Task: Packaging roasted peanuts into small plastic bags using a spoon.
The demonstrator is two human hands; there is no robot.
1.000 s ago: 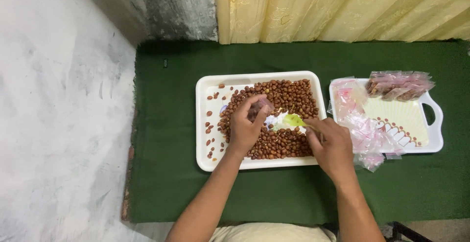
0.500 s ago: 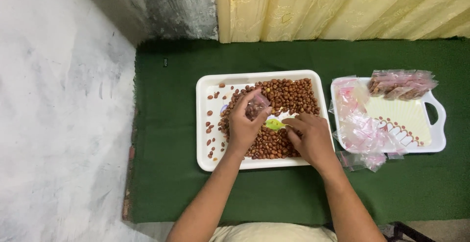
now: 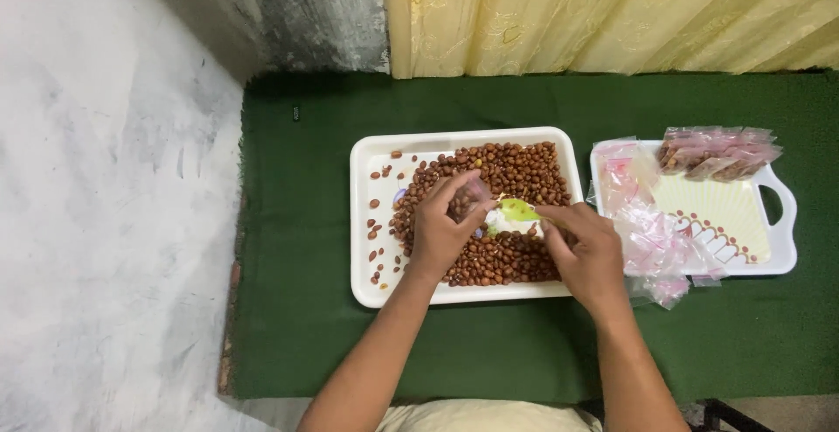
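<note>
A white tray point(image 3: 367, 222) lies on a green cloth point(image 3: 297, 310), and the rest is placed from it. Brown peanuts point(image 3: 516, 170) fill its middle and right part in a heap, with loose ones scattered along its left edge.

Over the heap, the left hand point(image 3: 441, 231) has its fingers pinched round a small clear bag point(image 3: 474, 196), holding it just above the nuts. The bag is thin, see-through plastic and looks partly filled, though what is in it cannot be made out clearly.

The right hand point(image 3: 590, 253), over the tray's right side, grips a small yellow-green scoop point(image 3: 518, 211) in closed fingers. The scoop's tip points toward the bag and sits just beside its mouth. Under the scoop a bare patch of white tray shows between the nuts.

Right of the tray, close by, stands a second tray point(image 3: 782, 240), white with handles and a pale yellow patterned floor. Empty bags point(image 3: 651, 240) with pink strips lie piled on its left part, and filled bags point(image 3: 717, 152) of nuts are stacked at its far edge.
</note>
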